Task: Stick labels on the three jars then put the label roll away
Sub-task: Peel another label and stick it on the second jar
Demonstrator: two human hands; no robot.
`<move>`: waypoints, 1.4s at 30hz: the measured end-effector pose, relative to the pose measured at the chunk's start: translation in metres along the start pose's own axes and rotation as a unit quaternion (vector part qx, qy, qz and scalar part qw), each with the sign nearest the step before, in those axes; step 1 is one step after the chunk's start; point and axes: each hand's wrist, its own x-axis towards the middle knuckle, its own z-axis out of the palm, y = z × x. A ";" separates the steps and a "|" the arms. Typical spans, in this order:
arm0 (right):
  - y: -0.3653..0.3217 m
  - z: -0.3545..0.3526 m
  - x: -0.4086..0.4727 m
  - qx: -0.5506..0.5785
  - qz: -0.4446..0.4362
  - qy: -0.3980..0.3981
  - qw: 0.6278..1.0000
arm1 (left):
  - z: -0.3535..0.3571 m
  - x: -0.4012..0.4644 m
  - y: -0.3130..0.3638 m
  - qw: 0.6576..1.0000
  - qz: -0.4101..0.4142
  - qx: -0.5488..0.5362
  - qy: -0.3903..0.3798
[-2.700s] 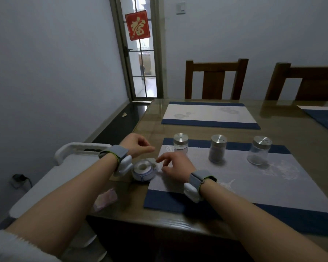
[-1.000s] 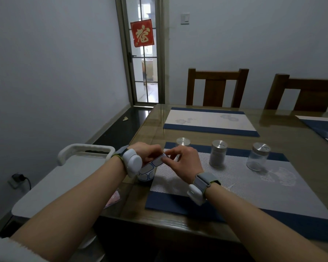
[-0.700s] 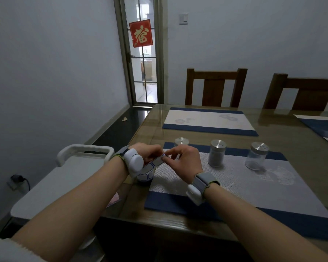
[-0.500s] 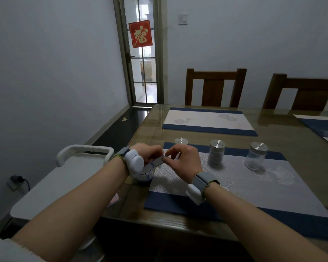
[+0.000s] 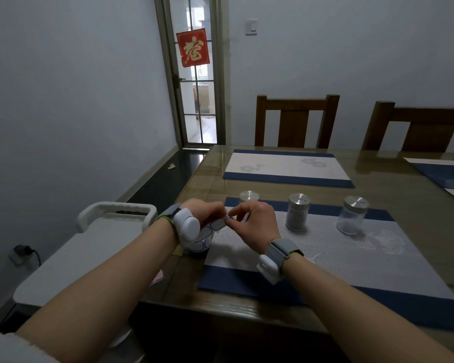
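Note:
Three glass jars with metal lids stand in a row on the near placemat point(image 5: 325, 258): the left jar point(image 5: 249, 197) is half hidden behind my hands, the middle jar point(image 5: 296, 212) and the right jar point(image 5: 353, 214) stand free. The white label roll point(image 5: 203, 241) with blue-outlined labels is lifted at the table's left edge. My left hand point(image 5: 207, 212) holds the roll's strip, and my right hand point(image 5: 254, 221) pinches the strip's free end between thumb and forefinger. Both hands meet just in front of the left jar.
The glass-topped wooden table point(image 5: 417, 205) carries a second placemat point(image 5: 286, 166) further back and a third point(image 5: 446, 174) at the right. Two wooden chairs point(image 5: 296, 121) stand behind it. A white cart point(image 5: 89, 244) sits left of the table, near a glass door point(image 5: 194, 74).
Since the earliest frame the roll has left the table: my left hand picked it up and my right hand took the strip's end. Over the last second both hands have barely moved.

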 end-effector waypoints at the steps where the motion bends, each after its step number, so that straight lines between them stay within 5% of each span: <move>1: 0.000 -0.001 0.000 0.000 0.000 0.000 1.000 | 0.000 0.001 0.000 1.000 0.015 0.027 -0.002; 6: 0.000 -0.002 0.000 -0.008 0.008 0.000 1.000 | 0.001 -0.006 0.004 0.994 0.051 0.092 0.012; 15: 0.000 -0.002 -0.001 0.002 0.014 -0.003 1.000 | 0.001 -0.009 0.007 1.000 0.001 -0.008 0.006; 19: 0.002 -0.001 -0.001 0.001 0.011 0.009 1.000 | 0.006 -0.008 0.007 0.983 -0.002 -0.178 0.046; 28: 0.005 -0.006 -0.002 -0.002 -0.004 -0.003 1.000 | 0.001 -0.010 0.006 0.990 -0.017 -0.135 0.033; 33: 0.004 -0.012 -0.005 0.023 -0.022 -0.027 0.999 | 0.006 -0.008 0.008 0.975 -0.049 -0.206 0.068; 36: 0.004 -0.016 -0.007 0.056 -0.020 -0.038 0.998 | 0.001 -0.011 0.010 0.988 -0.060 -0.128 0.067; 42: 0.006 -0.023 -0.008 0.083 -0.027 -0.055 0.995 | 0.000 -0.007 0.008 0.967 -0.090 -0.233 0.057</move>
